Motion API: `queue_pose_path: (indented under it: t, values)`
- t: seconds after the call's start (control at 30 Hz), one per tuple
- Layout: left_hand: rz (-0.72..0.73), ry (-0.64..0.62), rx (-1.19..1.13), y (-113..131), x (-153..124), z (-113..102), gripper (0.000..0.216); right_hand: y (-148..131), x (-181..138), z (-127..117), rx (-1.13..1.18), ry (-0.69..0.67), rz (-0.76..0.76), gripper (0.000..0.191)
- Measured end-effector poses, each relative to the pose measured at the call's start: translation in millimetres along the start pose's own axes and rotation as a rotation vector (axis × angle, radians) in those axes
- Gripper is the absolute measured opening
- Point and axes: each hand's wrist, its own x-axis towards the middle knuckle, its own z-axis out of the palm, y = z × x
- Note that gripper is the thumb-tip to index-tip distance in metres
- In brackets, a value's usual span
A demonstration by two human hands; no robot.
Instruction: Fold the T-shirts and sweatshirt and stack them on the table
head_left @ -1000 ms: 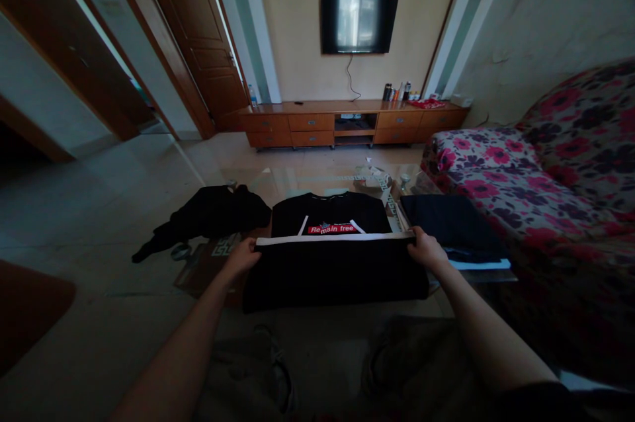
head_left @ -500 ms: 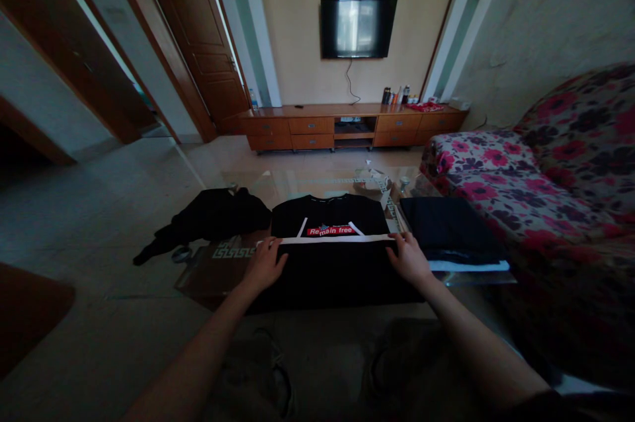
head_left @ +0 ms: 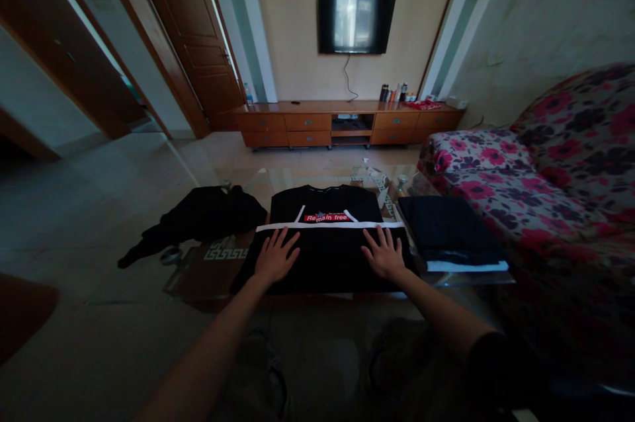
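A black T-shirt [head_left: 327, 207] with a red "Remain free" label lies on a glass coffee table [head_left: 307, 177]. Its lower part is folded up, and a white hem line runs across under the label. My left hand [head_left: 275, 255] lies flat on the folded part at the left, fingers spread. My right hand [head_left: 384, 254] lies flat on it at the right, fingers spread as well. Neither hand holds anything.
A crumpled black garment [head_left: 208, 213] lies on the table's left. A stack of folded dark clothes [head_left: 449, 230] sits at the right, beside a floral sofa [head_left: 536, 170]. Across the tiled floor stand a wooden TV cabinet [head_left: 347, 123] and a wall TV [head_left: 356, 22].
Both hands let go of the hem they gripped at the shirt's sides, moved inward, and now press flat on the folded part. The fold has settled onto the shirt.
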Motion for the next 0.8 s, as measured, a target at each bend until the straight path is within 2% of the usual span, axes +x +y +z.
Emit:
queue_pose_path:
  t: [0.17, 0.27, 0.37, 0.5, 0.57, 0.7, 0.8]
  values:
    - [-0.012, 0.079, -0.022, -9, 24, 5, 0.052, -3, 29, -2, 0.014, 0.013, 0.0, 0.064]
    - [-0.018, 0.135, -0.01, -3, 32, 2, 0.051, -16, 37, -4, 0.021, 0.06, 0.049, 0.063]
    - [0.09, 0.15, -0.01, 22, 34, 0, 0.054, -51, 34, -4, 0.011, 0.12, 0.049, 0.068]
    - [0.195, 0.025, -0.023, 72, 28, 10, 0.051, -111, 14, 5, 0.046, 0.124, -0.227, 0.065]
    - [0.173, -0.042, -0.034, 90, 22, 20, 0.055, -130, 5, 11, 0.064, 0.096, -0.266, 0.061]
    - [0.069, -0.026, -0.091, 102, 13, 33, 0.058, -135, -5, 18, 0.065, 0.088, -0.246, 0.06]
    - [0.088, -0.014, -0.126, 102, 6, 35, 0.057, -124, -8, 18, 0.048, 0.091, -0.258, 0.061]
